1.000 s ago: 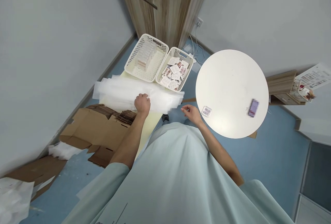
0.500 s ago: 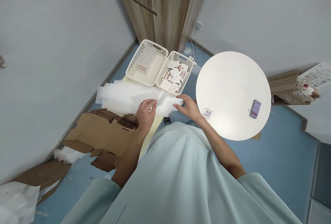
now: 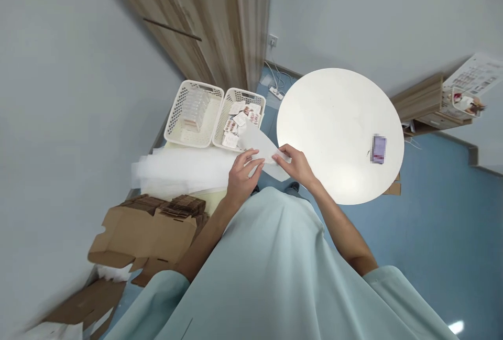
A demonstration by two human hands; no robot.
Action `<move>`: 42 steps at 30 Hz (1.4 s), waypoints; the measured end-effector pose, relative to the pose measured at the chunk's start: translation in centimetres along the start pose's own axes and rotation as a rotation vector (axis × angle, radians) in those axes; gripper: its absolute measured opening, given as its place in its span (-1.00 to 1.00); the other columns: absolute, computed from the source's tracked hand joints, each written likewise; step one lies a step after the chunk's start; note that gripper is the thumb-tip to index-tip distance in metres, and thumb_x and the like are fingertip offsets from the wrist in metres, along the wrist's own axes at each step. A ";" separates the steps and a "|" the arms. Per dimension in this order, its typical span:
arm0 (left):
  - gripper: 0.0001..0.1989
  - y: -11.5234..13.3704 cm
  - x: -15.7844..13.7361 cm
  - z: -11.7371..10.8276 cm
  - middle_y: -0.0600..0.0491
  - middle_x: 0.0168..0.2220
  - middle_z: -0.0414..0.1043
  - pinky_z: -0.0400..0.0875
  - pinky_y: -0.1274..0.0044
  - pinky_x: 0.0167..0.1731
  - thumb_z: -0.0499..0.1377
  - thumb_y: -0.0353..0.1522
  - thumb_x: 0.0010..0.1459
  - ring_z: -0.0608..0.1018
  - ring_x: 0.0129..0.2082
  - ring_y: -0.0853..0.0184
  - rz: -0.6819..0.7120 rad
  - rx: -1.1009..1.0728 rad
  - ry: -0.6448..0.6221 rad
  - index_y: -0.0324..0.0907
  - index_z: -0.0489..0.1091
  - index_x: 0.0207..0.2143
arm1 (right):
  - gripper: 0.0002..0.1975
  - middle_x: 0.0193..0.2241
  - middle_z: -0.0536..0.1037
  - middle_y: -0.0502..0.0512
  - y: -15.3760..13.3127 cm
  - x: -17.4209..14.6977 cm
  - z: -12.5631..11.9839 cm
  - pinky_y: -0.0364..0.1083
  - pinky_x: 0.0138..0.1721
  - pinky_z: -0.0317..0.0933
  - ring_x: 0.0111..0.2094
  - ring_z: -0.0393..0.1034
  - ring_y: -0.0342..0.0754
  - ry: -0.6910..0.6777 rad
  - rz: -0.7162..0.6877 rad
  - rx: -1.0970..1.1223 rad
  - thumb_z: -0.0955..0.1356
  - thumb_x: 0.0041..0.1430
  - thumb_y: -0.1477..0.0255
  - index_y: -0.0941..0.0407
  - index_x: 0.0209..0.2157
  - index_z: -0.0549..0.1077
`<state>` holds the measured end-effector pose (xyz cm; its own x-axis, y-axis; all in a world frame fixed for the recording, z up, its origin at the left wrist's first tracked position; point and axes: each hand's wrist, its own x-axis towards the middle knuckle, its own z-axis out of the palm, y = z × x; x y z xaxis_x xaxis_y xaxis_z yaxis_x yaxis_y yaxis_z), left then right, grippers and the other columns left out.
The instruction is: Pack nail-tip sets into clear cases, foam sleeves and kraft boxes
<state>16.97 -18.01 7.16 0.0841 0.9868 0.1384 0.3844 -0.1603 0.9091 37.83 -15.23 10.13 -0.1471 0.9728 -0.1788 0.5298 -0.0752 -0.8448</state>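
In front of my waist I hold a thin white foam sheet (image 3: pixel 257 142); whether it is a single sheet or a flat pouch I cannot tell. My right hand (image 3: pixel 297 164) pinches its right edge between thumb and fingers. At its lower left edge my left hand (image 3: pixel 242 176) is half curled, fingertips against the sheet. Left of my hands lies a pile of similar white foam sheets (image 3: pixel 184 168). Behind the held sheet stands a white basket (image 3: pixel 261 100) with several printed cards (image 3: pixel 230 140), partly covered by the sheet.
A second white basket (image 3: pixel 168 129) holds clear plastic cases (image 3: pixel 194 109). Flattened brown cardboard boxes (image 3: pixel 133 232) lie at the left. On the right is a round white table (image 3: pixel 334 120) with a blurred purple item (image 3: pixel 379 149). A wooden cabinet (image 3: pixel 220 31) stands behind; a power strip (image 3: pixel 276 92) lies on the floor.
One foam sheet has come off the pile and is now raised between my hands. Both hands have moved right of the pile. The small clear case on the table edge no longer shows.
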 end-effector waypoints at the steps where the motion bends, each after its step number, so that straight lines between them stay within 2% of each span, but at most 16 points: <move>1: -0.75 0.6 0.4 1.1 -0.10 0.19 0.47 0.48 0.17 0.23 0.22 -0.16 0.39 0.48 0.27 0.05 -0.012 -0.032 0.017 -0.02 0.62 -0.04 | -0.70 -0.30 0.59 0.02 0.7 -0.6 -0.9 -0.04 -0.17 0.31 -0.26 0.47 0.02 0.035 0.022 0.026 0.35 0.37 0.08 0.03 -0.23 0.44; 3: -0.66 1.6 1.2 3.5 -0.13 0.28 0.38 0.55 0.23 0.15 0.24 -0.13 0.36 0.46 0.29 0.05 -0.079 -0.113 0.047 -0.04 0.55 0.09 | -0.71 -0.31 0.56 0.00 2.4 -1.8 -2.7 -0.06 -0.22 0.30 -0.28 0.45 0.01 0.102 0.062 0.096 0.35 0.37 0.08 0.01 -0.23 0.40; 5: -0.53 2.5 1.9 6.3 -0.16 0.32 0.32 0.61 0.26 0.05 0.28 -0.09 0.32 0.48 0.27 0.03 -0.209 -0.201 0.035 -0.06 0.46 0.19 | -0.71 -0.33 0.53 -0.01 4.3 -3.0 -4.5 -0.06 -0.26 0.30 -0.31 0.44 -0.01 0.177 0.095 0.175 0.35 0.37 0.07 0.00 -0.24 0.35; 8: -0.42 3.2 3.0 11.0 -0.21 0.23 0.42 0.65 0.29 -0.07 0.34 -0.06 0.24 0.59 0.11 0.05 -0.426 -0.324 -0.094 -0.11 0.40 0.20 | -0.70 -0.35 0.48 -0.03 7.4 -4.6 -7.0 -0.08 -0.29 0.30 -0.33 0.43 -0.02 0.269 0.139 0.271 0.35 0.37 0.06 -0.01 -0.24 0.30; 10: -0.41 3.7 3.5 14.3 -0.20 0.12 0.51 0.65 0.31 -0.14 0.38 -0.06 0.19 0.65 -0.02 0.10 -0.520 -0.385 -0.182 -0.14 0.42 0.17 | -0.68 -0.35 0.46 -0.03 9.5 -5.5 -8.8 -0.09 -0.30 0.31 -0.33 0.43 -0.03 0.313 0.164 0.306 0.35 0.37 0.05 -0.01 -0.24 0.29; 15: -0.47 5.6 4.2 21.8 -0.10 -0.03 0.58 0.61 0.38 -0.22 0.41 -0.05 0.12 0.68 -0.20 0.20 -0.559 -0.392 -0.255 -0.15 0.50 0.03 | -0.65 -0.33 0.46 -0.02 14.4 -7.5 -12.9 -0.10 -0.27 0.34 -0.30 0.44 -0.03 0.375 0.228 0.332 0.34 0.36 0.01 -0.01 -0.24 0.29; 18: -0.51 6.7 4.4 25.7 -0.09 -0.08 0.60 0.58 0.38 -0.20 0.42 -0.06 0.11 0.68 -0.20 0.20 -0.567 -0.355 -0.265 -0.15 0.53 -0.02 | -0.64 -0.34 0.46 -0.02 17.0 -8.5 -15.1 -0.09 -0.29 0.36 -0.29 0.45 -0.03 0.359 0.244 0.408 0.34 0.35 0.00 -0.01 -0.25 0.27; 22: -0.53 7.6 4.4 29.8 -0.11 -0.08 0.62 0.54 0.33 -0.08 0.42 -0.07 0.11 0.67 -0.13 0.16 -0.672 -0.365 -0.310 -0.16 0.55 -0.03 | -0.64 -0.32 0.49 0.02 20.0 -9.4 -17.4 -0.05 -0.23 0.40 -0.24 0.47 0.01 0.329 0.245 0.477 0.35 0.34 0.01 -0.01 -0.27 0.28; 27: -0.54 7.6 4.0 33.1 -0.11 -0.04 0.64 0.50 0.34 0.02 0.43 -0.05 0.09 0.65 -0.08 0.19 -0.848 -0.483 -0.344 -0.15 0.58 -0.09 | -0.64 -0.29 0.53 0.05 22.4 -9.7 -19.3 -0.02 -0.20 0.42 -0.20 0.49 0.04 0.252 0.236 0.550 0.39 0.29 0.01 0.00 -0.27 0.31; 31: -0.58 7.3 3.9 34.4 -0.10 -0.06 0.65 0.48 0.35 0.06 0.41 -0.05 0.10 0.64 -0.07 0.20 -0.883 -0.592 -0.383 -0.16 0.60 -0.14 | -0.63 -0.25 0.56 0.05 23.1 -9.8 -20.0 -0.03 -0.17 0.43 -0.14 0.51 0.03 0.185 0.195 0.646 0.41 0.27 0.01 0.01 -0.26 0.37; 35: -0.63 7.0 4.0 35.0 -0.09 -0.09 0.67 0.50 0.36 0.02 0.42 -0.11 0.04 0.63 -0.04 0.15 -0.878 -0.646 -0.445 -0.17 0.63 -0.19 | -0.63 -0.19 0.59 0.06 23.2 -9.9 -20.0 0.01 -0.04 0.45 -0.09 0.51 0.02 0.148 0.185 0.617 0.40 0.28 -0.01 0.02 -0.23 0.46; 39: -0.64 6.5 4.0 35.0 -0.09 -0.11 0.67 0.50 0.37 0.00 0.42 -0.14 0.02 0.63 -0.03 0.14 -0.895 -0.640 -0.466 -0.18 0.65 -0.20 | -0.62 -0.11 0.60 0.07 22.9 -10.0 -19.5 0.03 0.07 0.44 0.00 0.50 0.04 0.168 0.180 0.612 0.40 0.29 -0.03 0.02 -0.23 0.48; 42: -0.64 6.1 4.0 34.7 -0.09 -0.13 0.68 0.50 0.34 0.02 0.44 -0.13 0.02 0.63 -0.03 0.14 -0.924 -0.654 -0.454 -0.17 0.65 -0.21 | -0.57 -0.07 0.62 0.09 22.5 -9.9 -19.1 0.06 0.12 0.42 0.05 0.50 0.05 0.163 0.182 0.649 0.26 0.42 -0.03 0.02 -0.25 0.50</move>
<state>51.53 -15.82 -0.33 0.3883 0.6041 -0.6959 -0.0545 0.7689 0.6371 67.12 -22.36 2.53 0.0508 0.9489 -0.3115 -0.0798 -0.3071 -0.9483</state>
